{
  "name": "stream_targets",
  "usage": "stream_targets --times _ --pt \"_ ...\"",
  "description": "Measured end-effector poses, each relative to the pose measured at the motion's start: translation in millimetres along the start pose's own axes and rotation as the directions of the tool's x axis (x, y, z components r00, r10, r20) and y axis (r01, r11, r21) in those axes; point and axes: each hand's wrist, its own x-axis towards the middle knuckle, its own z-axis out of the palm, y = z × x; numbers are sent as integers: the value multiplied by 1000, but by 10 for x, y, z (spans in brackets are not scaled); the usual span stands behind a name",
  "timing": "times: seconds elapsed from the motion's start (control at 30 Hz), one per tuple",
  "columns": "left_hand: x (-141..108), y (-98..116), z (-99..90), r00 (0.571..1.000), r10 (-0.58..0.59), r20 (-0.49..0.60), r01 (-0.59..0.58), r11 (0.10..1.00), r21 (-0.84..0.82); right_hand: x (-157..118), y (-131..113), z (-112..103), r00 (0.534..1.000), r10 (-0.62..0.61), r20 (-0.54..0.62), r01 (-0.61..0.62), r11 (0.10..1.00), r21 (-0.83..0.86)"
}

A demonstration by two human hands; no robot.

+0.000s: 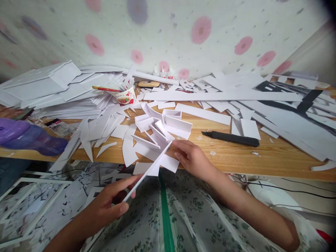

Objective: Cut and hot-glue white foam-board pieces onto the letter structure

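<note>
Head view: left fingers (pixel 123 184) hold white strip (pixel 151 168) across table edge (pixel 223 170)

Bench (pixel 225 159) across mid-frame is smooth wood with visible grain. White strip (pixel 151 167) at lower centre looks like smooth, matt card. Bottle (pixel 39 139) at far left is glossy, translucent plastic. Knife handle (pixel 233 138), right of centre, appears matt plastic. Garment (pixel 196 213), bottom centre, is thin, creased cloth.

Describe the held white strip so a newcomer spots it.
Find the near edge of the wooden table. There, the strip slants between left hand and right hand. Unlike the white pieces lying around, it is held up, thin edge showing.
</note>
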Motion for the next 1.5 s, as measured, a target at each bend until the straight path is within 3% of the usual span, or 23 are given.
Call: stream_targets --times 0.27,0.47,0.9,1.1,1.37,1.5 --pt "33 -22 -14 999 41 -12 -41 999 17 -18 8 9 999 23 41 -23 1000 -7" --pt "31 -26 -56 1000 -27 11 28 999 -20 -25 12 2 999 32 42 -33 999 21" --pt "97 -95 -163 999 32 -7 -32 998 63 -26 3 -1 997 43 56 -42 999 -13" --pt "99 -97 -165 999 -31 26 31 999 20 -23 -6 -12 995 66 75 -66 998 -4" --pt "155 -42 -133 995 75 70 -74 997 -17 -21 -9 10 997 50 67 -49 999 -20" --pt "177 33 -114 997 -10 73 12 1000 -23 -28 -9 5 996 56 73 -54 998 -30"
